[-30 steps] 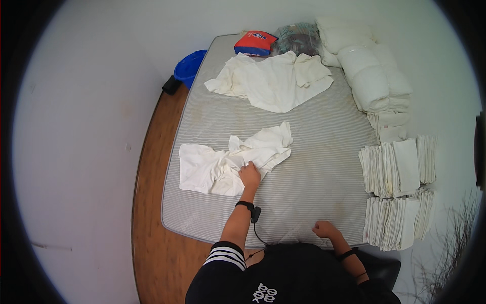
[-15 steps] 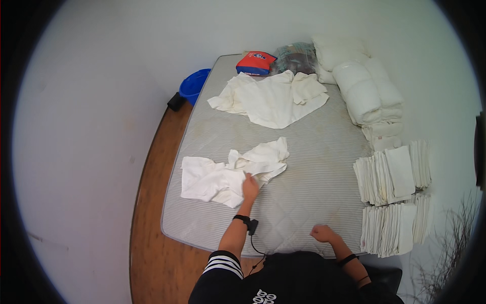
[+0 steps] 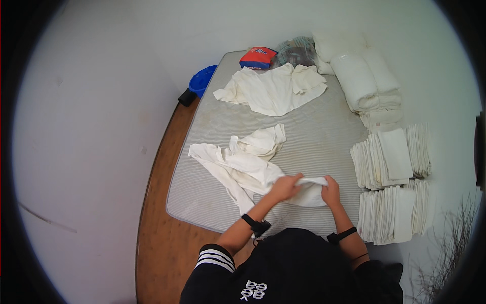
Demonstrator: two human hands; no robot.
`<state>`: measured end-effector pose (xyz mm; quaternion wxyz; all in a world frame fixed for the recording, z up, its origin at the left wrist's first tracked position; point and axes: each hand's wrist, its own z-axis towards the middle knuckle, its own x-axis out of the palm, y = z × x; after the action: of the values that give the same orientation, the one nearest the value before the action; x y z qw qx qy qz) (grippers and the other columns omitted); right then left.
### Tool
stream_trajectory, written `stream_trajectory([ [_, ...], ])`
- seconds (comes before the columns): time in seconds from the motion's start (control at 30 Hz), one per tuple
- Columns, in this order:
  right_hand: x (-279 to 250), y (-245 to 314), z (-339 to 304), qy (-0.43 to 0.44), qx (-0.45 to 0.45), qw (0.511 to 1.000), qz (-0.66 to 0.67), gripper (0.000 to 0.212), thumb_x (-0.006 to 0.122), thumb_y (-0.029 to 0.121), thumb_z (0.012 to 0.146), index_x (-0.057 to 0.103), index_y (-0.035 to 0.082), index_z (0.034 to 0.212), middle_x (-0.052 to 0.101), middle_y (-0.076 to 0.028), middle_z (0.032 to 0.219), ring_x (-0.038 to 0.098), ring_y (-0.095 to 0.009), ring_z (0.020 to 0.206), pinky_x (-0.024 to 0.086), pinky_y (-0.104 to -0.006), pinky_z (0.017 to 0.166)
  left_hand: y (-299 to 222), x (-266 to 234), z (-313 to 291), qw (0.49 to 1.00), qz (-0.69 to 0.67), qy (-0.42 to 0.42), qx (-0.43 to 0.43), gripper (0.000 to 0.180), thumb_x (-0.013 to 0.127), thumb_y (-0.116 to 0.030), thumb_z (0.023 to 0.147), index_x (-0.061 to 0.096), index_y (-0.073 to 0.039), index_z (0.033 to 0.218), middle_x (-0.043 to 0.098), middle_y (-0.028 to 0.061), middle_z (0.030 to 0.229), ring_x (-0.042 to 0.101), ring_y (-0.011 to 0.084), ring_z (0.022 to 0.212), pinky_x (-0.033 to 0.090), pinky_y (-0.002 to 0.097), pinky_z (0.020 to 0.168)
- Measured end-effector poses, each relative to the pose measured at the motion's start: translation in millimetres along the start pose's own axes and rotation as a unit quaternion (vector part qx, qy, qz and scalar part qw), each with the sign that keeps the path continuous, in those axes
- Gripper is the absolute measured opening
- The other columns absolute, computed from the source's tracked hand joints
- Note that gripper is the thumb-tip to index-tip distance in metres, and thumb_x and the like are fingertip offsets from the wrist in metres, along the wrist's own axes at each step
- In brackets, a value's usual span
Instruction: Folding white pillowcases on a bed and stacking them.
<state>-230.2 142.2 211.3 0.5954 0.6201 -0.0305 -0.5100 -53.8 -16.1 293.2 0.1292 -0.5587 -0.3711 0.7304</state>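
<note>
A crumpled white cloth (image 3: 248,169) trails across the striped mattress (image 3: 324,137), its near right end raised between my hands. My left hand (image 3: 286,187) is closed on the edge of this cloth. Just to the right, my right hand (image 3: 330,192) pinches the corner, and the stretch between them is pulled out with a fold hanging below. Behind it lies a second bunched white piece (image 3: 260,139); whether the two are joined I cannot tell. Farther back a larger off-white cloth (image 3: 273,93) is spread loosely.
Stacks of folded white cloths (image 3: 395,157) line the right edge, below rolled white quilts (image 3: 357,83). At the far end are a red and blue bag (image 3: 258,58) and a clear plastic bag (image 3: 295,53). A blue tub (image 3: 202,81) stands left on the wooden floor (image 3: 157,238).
My left hand has moved right and nearer, dragging the white cloth's end along. My right hand, empty before, has come forward and taken hold of its corner. The view has shifted slightly.
</note>
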Motion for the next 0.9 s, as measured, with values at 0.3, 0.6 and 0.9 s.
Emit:
stream_trajectory([
  [0.3, -114.6, 93.3, -0.5, -0.053, -0.046, 0.987, 0.143, 0.014, 0.050, -0.003, 0.080, 0.058, -0.001, 0.091, 0.061, -0.017, 0.075, 0.062, -0.030, 0.068, 0.047, -0.0339, 0.064, -18.1, -91.5, -37.0, 0.955, -0.002, -0.281, -0.097, 0.025, 0.060, 0.002, 0.071, 0.063, -0.011, 0.093, 0.055, 0.0112, 0.061, 0.054, 0.0212, 0.054, 0.043, 0.0307, 0.054],
  [0.6, -147.6, 49.5, -23.8, -0.020, 0.008, 0.994, 0.112, 0.014, 0.051, 0.006, 0.088, 0.057, -0.003, 0.097, 0.062, -0.020, 0.088, 0.060, -0.035, 0.079, 0.046, -0.0366, 0.074, 19.2, -41.0, -76.8, 0.985, 0.038, -0.170, -0.018, 0.038, 0.064, 0.000, 0.071, 0.064, -0.013, 0.107, 0.067, 0.0141, 0.087, 0.065, 0.0314, 0.076, 0.051, 0.0360, 0.069],
  [0.9, -96.0, -153.9, -151.9, 0.702, 0.411, 0.549, 0.191, 0.030, 0.063, 0.024, 0.086, 0.063, 0.004, 0.109, 0.067, -0.006, 0.092, 0.061, -0.016, 0.078, 0.051, -0.0315, 0.073, 99.5, 71.0, -156.7, 0.789, -0.026, 0.578, -0.207, 0.048, 0.073, -0.032, 0.070, 0.068, 0.002, 0.103, 0.070, 0.0149, 0.095, 0.063, 0.0259, 0.084, 0.047, 0.0371, 0.078],
])
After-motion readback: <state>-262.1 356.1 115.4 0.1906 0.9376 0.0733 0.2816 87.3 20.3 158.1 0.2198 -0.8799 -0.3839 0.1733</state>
